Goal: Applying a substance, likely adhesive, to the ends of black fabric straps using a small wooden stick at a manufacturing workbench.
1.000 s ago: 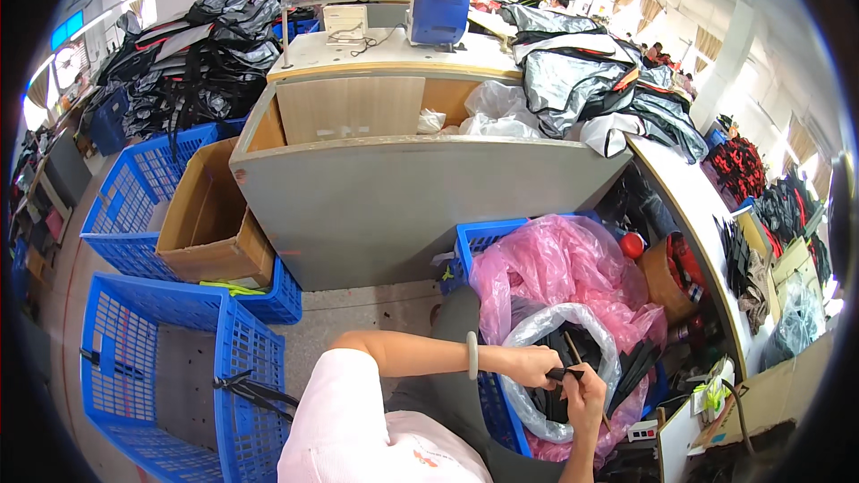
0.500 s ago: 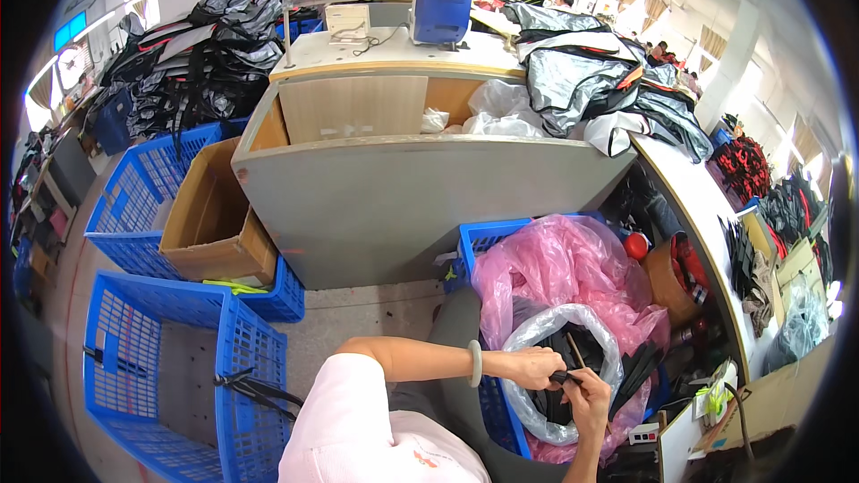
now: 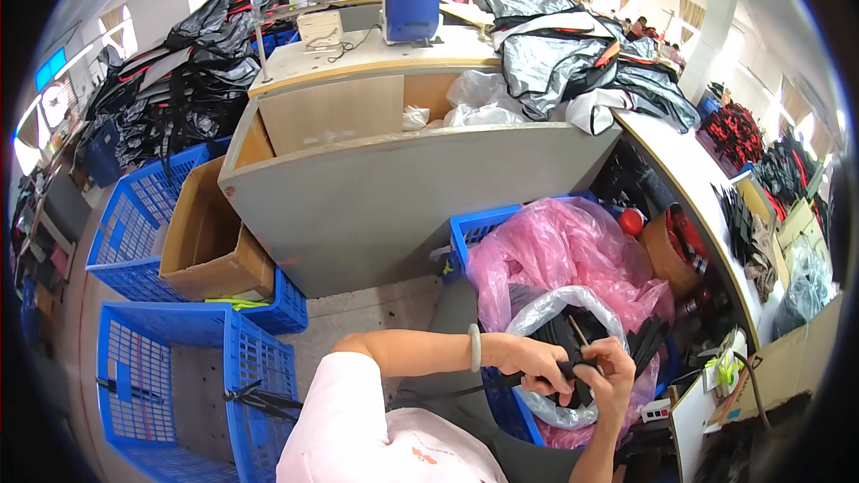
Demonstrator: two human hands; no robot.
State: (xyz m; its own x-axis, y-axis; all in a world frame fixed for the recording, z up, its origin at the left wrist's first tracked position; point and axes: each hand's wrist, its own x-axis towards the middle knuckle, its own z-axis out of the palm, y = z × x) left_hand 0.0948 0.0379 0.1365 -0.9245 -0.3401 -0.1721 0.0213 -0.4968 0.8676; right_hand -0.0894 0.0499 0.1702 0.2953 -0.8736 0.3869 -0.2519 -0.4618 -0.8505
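Both hands meet over a bag of black pieces, closed on a small black strap-like piece (image 3: pixel 567 370) whose exact kind I cannot make out. My left hand (image 3: pixel 531 363), with a pale bangle at its wrist, grips its left side. My right hand (image 3: pixel 614 377) pinches the other end, fingers bent. A thin brown stick (image 3: pixel 579 331) pokes up beside the right fingers; whether that hand holds it is unclear. Below lies the clear plastic bag (image 3: pixel 526 320), its rim rolled open around black strips (image 3: pixel 557 333). A narrow black strap (image 3: pixel 461 391) trails leftward from under my left hand.
Pink plastic sheeting (image 3: pixel 573 246) fills a blue crate (image 3: pixel 465 237) around the bag. At left stand another blue crate (image 3: pixel 165 322) and a cardboard box (image 3: pixel 210 255). A grey workbench (image 3: pixel 403 188) spans ahead; a side table (image 3: pixel 680 161) runs along the right.
My hands have shifted slightly right and the left fingers have spread around the black piece. A narrow strap now shows left of my left hand. The view has tilted a little.
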